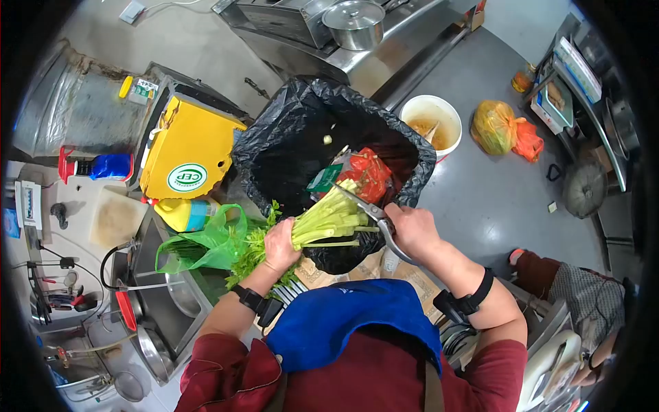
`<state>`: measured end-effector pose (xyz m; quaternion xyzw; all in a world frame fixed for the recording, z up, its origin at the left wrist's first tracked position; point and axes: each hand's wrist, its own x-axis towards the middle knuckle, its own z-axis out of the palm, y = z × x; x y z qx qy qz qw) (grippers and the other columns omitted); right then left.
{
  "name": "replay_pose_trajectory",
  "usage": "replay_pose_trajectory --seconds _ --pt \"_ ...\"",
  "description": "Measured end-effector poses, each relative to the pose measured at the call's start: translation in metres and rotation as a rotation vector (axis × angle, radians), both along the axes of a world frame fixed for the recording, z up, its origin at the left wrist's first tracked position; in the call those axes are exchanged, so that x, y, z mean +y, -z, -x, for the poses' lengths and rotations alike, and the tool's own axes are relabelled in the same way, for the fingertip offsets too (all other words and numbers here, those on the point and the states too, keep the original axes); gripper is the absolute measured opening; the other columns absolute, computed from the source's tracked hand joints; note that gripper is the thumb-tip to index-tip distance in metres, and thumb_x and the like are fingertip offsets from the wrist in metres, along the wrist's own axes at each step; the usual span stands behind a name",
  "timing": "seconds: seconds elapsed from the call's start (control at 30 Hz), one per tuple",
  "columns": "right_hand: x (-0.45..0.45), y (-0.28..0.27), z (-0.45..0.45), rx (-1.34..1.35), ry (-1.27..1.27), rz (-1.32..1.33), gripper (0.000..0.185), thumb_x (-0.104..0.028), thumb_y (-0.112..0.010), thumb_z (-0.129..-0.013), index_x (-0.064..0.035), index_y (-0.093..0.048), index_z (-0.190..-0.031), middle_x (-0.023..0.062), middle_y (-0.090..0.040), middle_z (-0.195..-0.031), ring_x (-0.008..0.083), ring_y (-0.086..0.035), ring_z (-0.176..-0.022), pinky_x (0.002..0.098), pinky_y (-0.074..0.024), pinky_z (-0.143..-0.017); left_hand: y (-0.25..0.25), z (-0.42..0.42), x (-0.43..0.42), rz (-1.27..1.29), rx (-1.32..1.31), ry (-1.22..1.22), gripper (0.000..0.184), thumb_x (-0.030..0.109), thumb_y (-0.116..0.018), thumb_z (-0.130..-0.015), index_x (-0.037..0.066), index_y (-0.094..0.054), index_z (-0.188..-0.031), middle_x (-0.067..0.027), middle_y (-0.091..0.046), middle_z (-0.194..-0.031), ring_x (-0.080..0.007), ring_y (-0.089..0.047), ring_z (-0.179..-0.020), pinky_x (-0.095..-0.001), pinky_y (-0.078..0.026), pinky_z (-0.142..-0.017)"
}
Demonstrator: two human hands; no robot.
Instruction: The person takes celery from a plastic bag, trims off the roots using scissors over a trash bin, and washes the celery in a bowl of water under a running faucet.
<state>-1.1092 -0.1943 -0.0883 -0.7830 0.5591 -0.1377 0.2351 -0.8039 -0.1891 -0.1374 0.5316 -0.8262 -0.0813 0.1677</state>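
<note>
My left hand (pixel 281 246) is wrapped round a bunch of celery (pixel 329 221), its pale stalks pointing right and its leaves (pixel 254 255) hanging to the left. In my right hand (pixel 414 231) is a pair of scissors (pixel 379 218), the blades lying against the stalk ends. Whether the blades are parted is hard to make out. Below the stalks gapes a bin lined with a black bag (pixel 271 130), with a red plastic bag (pixel 368 175) and a green-labelled wrapper (pixel 324 178) inside. A green plastic bag (pixel 209 240) lies beside the leaves.
A yellow box (pixel 185 147) and a yellow bottle (pixel 180 214) stand left of the bin. At right are a white bucket (pixel 449 123) and tied bags (pixel 495 126) on the floor. A lidded pot (pixel 353 24) sits beyond. Another person (pixel 576 288) is at lower right.
</note>
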Motion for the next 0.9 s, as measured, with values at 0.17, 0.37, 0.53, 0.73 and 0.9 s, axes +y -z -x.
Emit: replay_pose_trajectory --seconds 0.17,0.37,0.53,0.73,0.9 --pt "0.000 -0.011 0.022 -0.024 0.018 0.042 0.018 -0.016 -0.057 -0.071 -0.0061 -0.052 -0.085 0.0151 -0.056 -0.067 0.0340 -0.057 -0.064 0.0444 -0.0448 -0.056 -0.006 -0.003 -0.003 0.062 -0.003 -0.055 0.047 0.004 -0.065 -0.056 0.001 -0.048 -0.099 -0.0145 -0.054 -0.079 -0.0332 -0.054 -0.075 -0.0404 -0.043 -0.067" --pt "0.016 -0.025 0.052 -0.163 -0.053 0.097 0.024 -0.008 -0.062 -0.065 -0.0055 -0.056 -0.088 0.0142 -0.055 -0.069 0.0335 -0.056 -0.065 0.0415 -0.0455 -0.056 -0.006 -0.010 -0.009 0.076 -0.023 -0.058 0.051 0.004 -0.066 -0.053 0.001 -0.048 -0.100 -0.0146 -0.054 -0.079 -0.0337 -0.054 -0.076 -0.0404 -0.043 -0.067" --pt "0.020 -0.025 0.050 -0.167 -0.095 0.107 0.029 -0.007 -0.062 -0.063 -0.0065 -0.056 -0.091 0.0140 -0.055 -0.069 0.0334 -0.056 -0.066 0.0416 -0.0457 -0.056 -0.006 -0.008 -0.005 -0.169 0.101 -0.115 0.057 0.005 -0.069 -0.051 0.004 -0.045 -0.103 -0.0167 -0.057 -0.078 -0.0359 -0.057 -0.075 -0.0421 -0.045 -0.066" --pt "0.020 -0.013 0.045 -0.035 0.028 0.023 0.028 -0.008 -0.060 -0.065 -0.0068 -0.056 -0.093 0.0147 -0.055 -0.069 0.0347 -0.056 -0.066 0.0428 -0.0448 -0.058 -0.018 0.001 -0.001 -0.401 0.252 -0.177 0.053 0.004 -0.066 -0.053 0.005 -0.048 -0.103 -0.0183 -0.059 -0.083 -0.0344 -0.058 -0.079 -0.0387 -0.047 -0.069" --pt "0.014 -0.004 0.048 -0.138 0.187 0.041 0.029 -0.011 -0.061 -0.069 -0.0064 -0.056 -0.097 0.0180 -0.058 -0.077 0.0372 -0.057 -0.071 0.0435 -0.0452 -0.062 -0.030 -0.005 0.006 -0.985 0.684 -0.227 0.047 -0.002 -0.064 -0.057 0.001 -0.056 -0.103 -0.0012 -0.059 -0.089 -0.0109 -0.054 -0.080 -0.0261 -0.044 -0.072"
